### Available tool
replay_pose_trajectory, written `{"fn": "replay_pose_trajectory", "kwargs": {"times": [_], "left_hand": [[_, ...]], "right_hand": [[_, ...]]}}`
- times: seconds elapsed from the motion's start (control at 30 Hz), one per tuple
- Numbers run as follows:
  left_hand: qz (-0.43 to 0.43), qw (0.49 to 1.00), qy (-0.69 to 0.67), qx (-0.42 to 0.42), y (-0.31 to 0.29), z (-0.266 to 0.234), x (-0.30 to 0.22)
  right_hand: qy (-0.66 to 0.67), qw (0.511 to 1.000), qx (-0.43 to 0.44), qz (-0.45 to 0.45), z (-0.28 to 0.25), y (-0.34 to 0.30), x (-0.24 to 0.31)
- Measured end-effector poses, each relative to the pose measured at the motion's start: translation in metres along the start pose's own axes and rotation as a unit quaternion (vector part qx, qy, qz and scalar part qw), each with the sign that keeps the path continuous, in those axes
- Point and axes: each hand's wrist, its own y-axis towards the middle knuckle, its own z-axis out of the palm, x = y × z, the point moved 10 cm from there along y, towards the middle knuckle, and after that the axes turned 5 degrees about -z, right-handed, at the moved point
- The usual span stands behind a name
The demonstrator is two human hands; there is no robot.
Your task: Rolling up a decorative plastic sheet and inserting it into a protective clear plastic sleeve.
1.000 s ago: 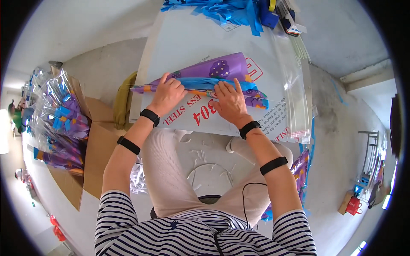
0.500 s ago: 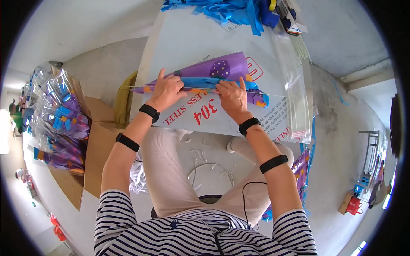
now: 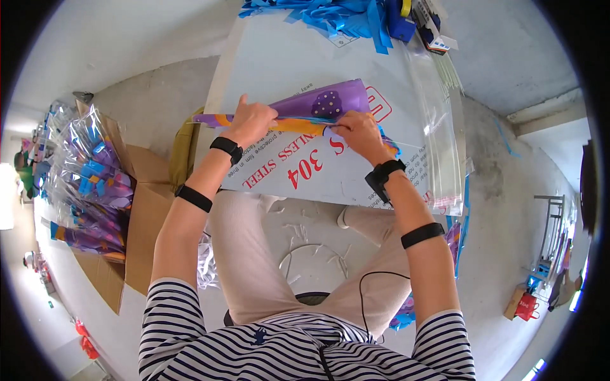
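A purple patterned sheet with a dark spotted patch lies across the board in front of me, its near part rolled or folded into a narrow strip with an orange edge. My left hand is closed on the left part of this strip, with one digit sticking up. Farther right, my right hand grips the strip with bent fingers. Blue and multicoloured material shows just beyond the right hand. The roll's inside is hidden.
A white printed board forms the work surface. Blue strips lie at its far end beside a blue tape dispenser. Clear plastic sleeves line the right edge. At left stands a cardboard box with bagged purple items.
The near edge has been rolled over, so orange now faces up where blue showed. The thin rod no longer shows. My right hand has shifted right and curled its fingers.
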Motion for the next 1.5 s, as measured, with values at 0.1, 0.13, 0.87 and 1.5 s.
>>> {"fn": "replay_pose_trajectory", "kwargs": {"times": [0.1,0.13,0.87,1.5], "left_hand": [[-0.018,0.999,-0.005,0.034,0.003,0.004,0.005],[-0.029,0.998,-0.013,0.047,0.003,0.005,0.008],[-0.115,0.979,-0.129,0.110,0.014,0.022,0.035],[-0.006,0.980,-0.086,-0.182,-0.028,-0.002,-0.051]], "right_hand": [[0.002,0.999,0.013,0.048,-0.006,0.005,-0.016],[-0.007,0.994,0.044,0.104,-0.004,0.004,-0.024],[-0.158,0.983,0.029,0.093,0.006,0.014,-0.031],[-0.211,0.973,0.033,0.087,0.010,0.014,-0.025]]}}
